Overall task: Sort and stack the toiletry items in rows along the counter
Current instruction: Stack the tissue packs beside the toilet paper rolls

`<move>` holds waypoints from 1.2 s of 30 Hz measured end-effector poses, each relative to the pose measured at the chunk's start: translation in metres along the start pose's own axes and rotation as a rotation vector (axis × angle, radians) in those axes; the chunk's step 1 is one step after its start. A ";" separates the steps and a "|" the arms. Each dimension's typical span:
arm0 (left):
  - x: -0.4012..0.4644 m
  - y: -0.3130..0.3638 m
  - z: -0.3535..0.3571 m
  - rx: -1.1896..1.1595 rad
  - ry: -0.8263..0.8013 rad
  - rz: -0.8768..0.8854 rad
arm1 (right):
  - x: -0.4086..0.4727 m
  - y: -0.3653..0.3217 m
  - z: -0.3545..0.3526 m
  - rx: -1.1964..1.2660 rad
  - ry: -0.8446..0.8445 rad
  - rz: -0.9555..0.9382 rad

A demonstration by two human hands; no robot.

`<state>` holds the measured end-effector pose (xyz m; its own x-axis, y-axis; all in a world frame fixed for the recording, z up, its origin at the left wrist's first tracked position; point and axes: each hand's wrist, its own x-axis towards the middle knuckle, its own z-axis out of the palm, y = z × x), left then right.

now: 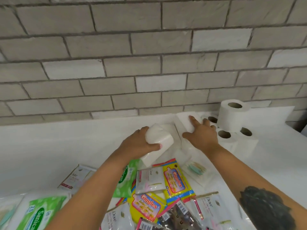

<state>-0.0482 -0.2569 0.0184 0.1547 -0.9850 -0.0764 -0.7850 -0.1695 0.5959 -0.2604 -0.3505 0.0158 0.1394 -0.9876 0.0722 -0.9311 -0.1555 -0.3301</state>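
Left hand [141, 145] is gripping a tissue pack [157, 143] w/ curled fingers, right hand [201, 135] fingers spread, pressing the placed pack [186, 123]; next probably setting it alongside.

Tissue packs [182, 128] left of toilet rolls [230, 130] by the wall [149, 55]; sachet pile [157, 193] in front.

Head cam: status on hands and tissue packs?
Left hand grips white tissue pack, lifted. Right hand presses flat on tissue pack by toilet rolls. Unsorted wipes packets piled in front.
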 end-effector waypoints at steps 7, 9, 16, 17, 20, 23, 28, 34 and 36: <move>0.018 -0.005 0.007 0.034 0.090 -0.090 | 0.044 -0.005 0.018 -0.126 -0.050 0.029; 0.022 -0.005 0.008 0.057 0.113 -0.125 | 0.049 -0.006 0.024 -0.152 -0.078 0.036; 0.039 0.001 0.013 -0.016 0.164 -0.243 | 0.051 0.000 0.036 -0.240 -0.094 -0.033; 0.043 0.004 0.014 -0.037 0.165 -0.261 | 0.052 0.001 0.035 -0.260 -0.093 -0.043; 0.056 0.015 0.022 -0.086 0.169 -0.311 | 0.059 0.003 0.031 -0.301 -0.096 -0.101; 0.071 0.027 0.031 -0.101 0.174 -0.346 | 0.060 0.005 0.026 -0.221 -0.054 -0.186; 0.094 0.042 0.046 -0.039 0.174 -0.356 | 0.054 0.013 0.023 -0.181 -0.057 -0.285; 0.110 0.053 0.060 0.094 0.144 -0.419 | 0.050 0.020 0.023 -0.117 -0.132 -0.275; 0.113 0.054 0.062 0.109 0.124 -0.404 | 0.051 0.022 0.024 -0.136 -0.119 -0.287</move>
<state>-0.1099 -0.3797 -0.0075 0.5279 -0.8287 -0.1858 -0.7046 -0.5495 0.4490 -0.2654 -0.4050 -0.0104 0.4331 -0.9008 0.0308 -0.8835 -0.4310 -0.1836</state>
